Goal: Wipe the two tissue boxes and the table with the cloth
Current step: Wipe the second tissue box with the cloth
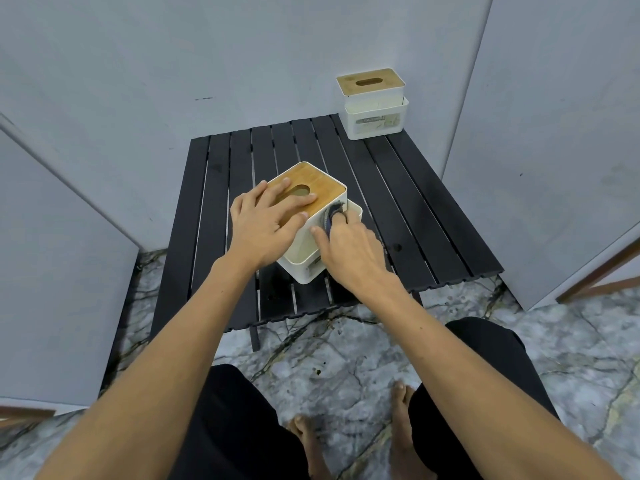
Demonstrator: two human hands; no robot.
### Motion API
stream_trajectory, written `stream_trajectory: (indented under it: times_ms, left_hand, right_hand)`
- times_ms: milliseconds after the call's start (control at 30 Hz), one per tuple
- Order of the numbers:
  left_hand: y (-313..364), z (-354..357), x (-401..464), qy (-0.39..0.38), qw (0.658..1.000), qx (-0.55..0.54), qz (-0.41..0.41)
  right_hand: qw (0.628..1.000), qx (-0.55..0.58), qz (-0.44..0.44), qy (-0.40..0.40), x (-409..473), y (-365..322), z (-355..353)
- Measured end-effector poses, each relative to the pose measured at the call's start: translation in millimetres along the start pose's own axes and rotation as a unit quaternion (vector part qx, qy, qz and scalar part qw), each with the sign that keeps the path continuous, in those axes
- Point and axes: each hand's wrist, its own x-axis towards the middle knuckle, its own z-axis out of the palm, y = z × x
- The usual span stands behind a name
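Observation:
A white tissue box (pixel 301 244) with a wooden lid stands near the front of the black slatted table (pixel 415 188). My left hand (pixel 266 220) lies flat on the lid, fingers spread beside the oval slot. My right hand (pixel 346 251) holds a dark cloth (pixel 334 214) and presses it against the box's right side; most of the cloth is hidden under my fingers. A second white tissue box (pixel 374 105) with a wooden lid stands at the table's far right corner, untouched.
Grey wall panels close in behind and on both sides of the table. The floor is marbled tile (pixel 346 358). My bare feet (pixel 401 420) and dark-trousered knees sit just in front of the table's front edge.

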Motion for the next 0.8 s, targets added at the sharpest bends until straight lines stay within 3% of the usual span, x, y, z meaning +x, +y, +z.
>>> stream_trajectory:
  times_ms: [300,667,800]
  left_hand:
    - [-3,-2,-2,-0.003,1.000,-0.013,-0.001]
    - [0,0,-2,0.006,1.000,-0.010,-0.014]
    - [0,-1,-2,-0.002,1.000,-0.007,-0.011]
  right_hand:
    - [0.998,0.008,0.054,-0.039,27,4,-8]
    - [0.995,0.067,-0.051,-0.062,9,18,-10]
    - [0.997,0.065,-0.030,-0.040,10,17,-8]
